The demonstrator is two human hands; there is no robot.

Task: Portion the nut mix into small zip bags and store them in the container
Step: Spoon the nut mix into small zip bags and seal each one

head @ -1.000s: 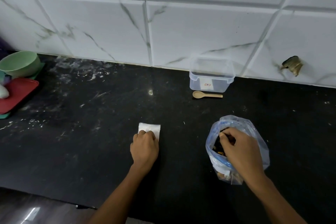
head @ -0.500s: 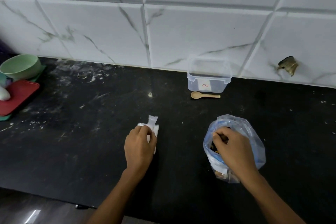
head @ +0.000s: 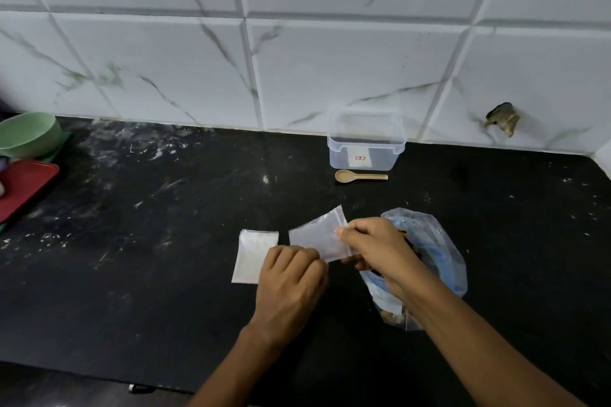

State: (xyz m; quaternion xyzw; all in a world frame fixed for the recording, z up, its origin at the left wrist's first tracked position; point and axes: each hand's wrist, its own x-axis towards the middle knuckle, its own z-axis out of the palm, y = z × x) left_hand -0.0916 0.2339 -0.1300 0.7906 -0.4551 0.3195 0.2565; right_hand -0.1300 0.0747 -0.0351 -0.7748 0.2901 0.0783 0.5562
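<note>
Stack of small bags [head: 252, 254]: flat on the black bench [head: 165, 241], just left of the left hand's grip, touching its knuckles or hidden a little under them.
Left hand [head: 291, 287]: fingers curled, the grip pinches the lower left corner of the small zip bag [head: 319, 236].
Small zip bag: lifted and tilted, it spans between the two grips.
Right hand [head: 373, 249]: the grip pinches the right edge of the same bag.
Large nut mix bag [head: 439, 258]: open, behind and under the right hand.
Wooden spoon [head: 360, 176]: beyond the grips, well apart.
Clear container [head: 365, 142]: open, just behind the spoon, at the wall.
</note>
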